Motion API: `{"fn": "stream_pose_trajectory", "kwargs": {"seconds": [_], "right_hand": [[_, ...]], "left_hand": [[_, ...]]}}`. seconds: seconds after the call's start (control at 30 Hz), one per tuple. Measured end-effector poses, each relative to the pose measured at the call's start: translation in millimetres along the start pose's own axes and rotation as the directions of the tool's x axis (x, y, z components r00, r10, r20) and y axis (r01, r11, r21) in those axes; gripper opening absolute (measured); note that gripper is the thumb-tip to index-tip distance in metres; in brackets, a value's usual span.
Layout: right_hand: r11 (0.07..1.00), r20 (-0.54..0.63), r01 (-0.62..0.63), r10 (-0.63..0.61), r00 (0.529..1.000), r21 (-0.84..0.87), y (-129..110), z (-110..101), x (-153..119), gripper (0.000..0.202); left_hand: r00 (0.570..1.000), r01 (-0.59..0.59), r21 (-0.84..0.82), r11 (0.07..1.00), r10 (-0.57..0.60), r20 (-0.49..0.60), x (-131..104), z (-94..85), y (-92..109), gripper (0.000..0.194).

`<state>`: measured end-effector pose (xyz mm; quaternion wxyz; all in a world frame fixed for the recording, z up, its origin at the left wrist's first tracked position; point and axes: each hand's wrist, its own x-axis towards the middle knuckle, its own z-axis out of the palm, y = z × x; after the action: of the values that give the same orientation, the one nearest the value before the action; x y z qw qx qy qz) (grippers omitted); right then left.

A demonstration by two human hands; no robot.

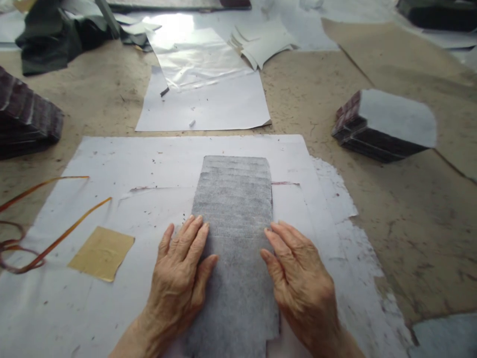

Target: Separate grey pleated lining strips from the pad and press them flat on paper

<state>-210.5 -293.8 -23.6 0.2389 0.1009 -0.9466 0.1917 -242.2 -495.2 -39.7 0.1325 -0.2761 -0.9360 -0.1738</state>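
Note:
A long grey fabric-like panel (236, 199) lies flat on a white paper sheet (156, 159), its far half crossed by faint ridges. My left hand (179, 268) rests along the panel's left edge, fingers stretched forward and thumb on the surface. On the opposite edge lies my right hand (298, 273), its fingers extended and fingertips touching the panel. Neither hand grips anything that I can see. The near end of the panel runs out of the picture, with a notch at its lower right.
Spectacles (55, 238) and a tan square piece (102, 253) lie at left. Stacks of dark pieces stand at far left (30, 114) and right (395, 124). Further back are a white sheet (208, 107), clear film (194, 54), pale cut pieces (264, 42) and dark material (52, 40).

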Motion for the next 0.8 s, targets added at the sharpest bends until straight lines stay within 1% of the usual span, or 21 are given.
{"fn": "stream_pose_trajectory", "kwargs": {"seconds": [0.07,0.13,0.2,0.3,0.43,0.5,0.6,0.67,0.8], "right_hand": [[0.999,0.011,0.031,-0.031,0.999,-0.013,-3.2,-7.5,-0.1,0.03],[0.998,0.029,0.053,-0.053,0.998,-0.016,-8.2,-11.1,-3.0,0.031],[0.999,0.031,0.05,-0.05,0.998,0.004,-12.5,-10.8,-8.7,0.028],[0.999,0.044,0.038,-0.039,0.998,0.017,-14.8,-7.2,-23.0,0.023],[0.988,0.117,0.151,-0.147,0.982,-0.027,-14.0,-9.8,-49.4,0.026],[0.983,0.14,0.18,-0.173,0.975,-0.041,-14.4,-14.4,-58.6,0.025],[0.987,0.128,0.148,-0.139,0.982,-0.058,-17.4,-19.0,-62.9,0.023],[0.991,0.151,0.124,-0.115,0.982,-0.054,-20.7,-18.7,-64.4,0.024],[0.979,0.178,0.166,-0.144,0.973,-0.116,-28.7,-18.2,-78.4,0.025]], "left_hand": [[0.999,-0.029,-0.002,1.0,0.029,-0.025,-3.4,-4.5,1.7,0.05],[0.998,-0.068,-0.006,0.998,0.068,0.01,-8.0,-7.7,6.8,0.051],[0.995,-0.089,-0.019,0.996,0.089,0.039,-13.4,-8.9,13.1,0.049],[0.993,-0.11,-0.038,0.993,0.112,0.027,-22.7,-9.1,18.8,0.045],[0.991,-0.136,-0.082,0.987,0.137,-0.001,-37.7,-14.7,18.0,0.041],[0.989,-0.147,-0.11,0.983,0.148,-0.002,-43.7,-19.2,18.4,0.038],[0.991,-0.132,-0.11,0.985,0.133,0.004,-48.2,-22.7,23.6,0.035],[0.991,-0.129,-0.083,0.988,0.13,0.013,-51.2,-22.2,28.1,0.035],[0.98,-0.192,-0.03,0.981,0.194,0.047,-67.8,-23.6,28.5,0.031]]}}
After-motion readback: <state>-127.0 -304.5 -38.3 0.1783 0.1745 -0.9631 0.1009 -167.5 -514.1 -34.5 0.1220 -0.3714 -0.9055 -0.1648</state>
